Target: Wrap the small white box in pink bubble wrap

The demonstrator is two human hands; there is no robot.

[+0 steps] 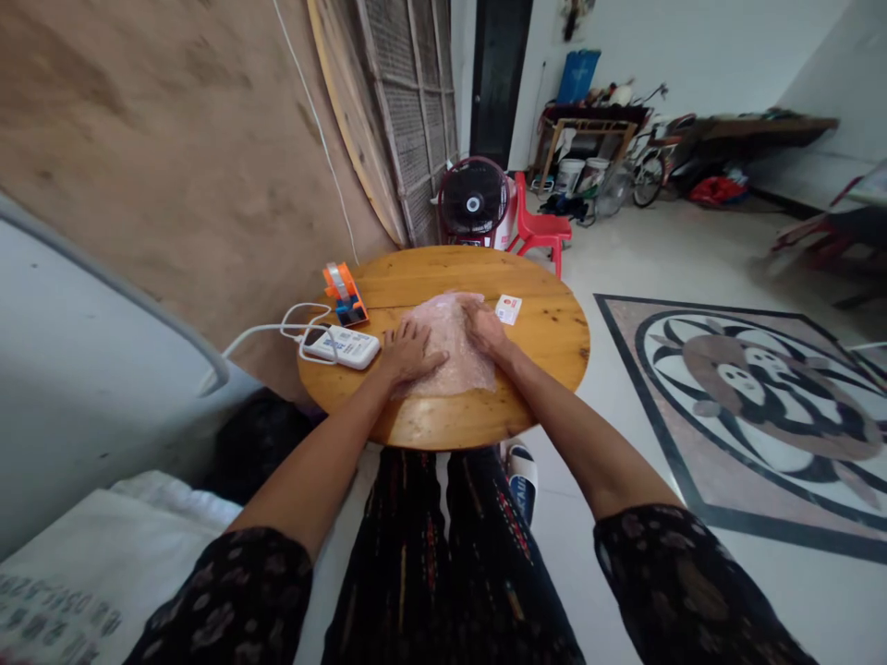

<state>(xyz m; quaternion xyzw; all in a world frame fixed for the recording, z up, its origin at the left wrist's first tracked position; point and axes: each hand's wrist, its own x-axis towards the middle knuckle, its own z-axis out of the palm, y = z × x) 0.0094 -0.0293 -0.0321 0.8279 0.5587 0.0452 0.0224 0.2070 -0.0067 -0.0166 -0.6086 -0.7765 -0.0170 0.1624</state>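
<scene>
fingers of left hand and right hand are spread flat, unclenched, to pin wrap; tape at ten o'clock.

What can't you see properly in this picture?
Head view:
- Under the pink bubble wrap: covered by the wrap, the left hand and the right hand.
- Print on the small card and the white device: too small.
- Things on the far shelf: too small, blurred.
</scene>
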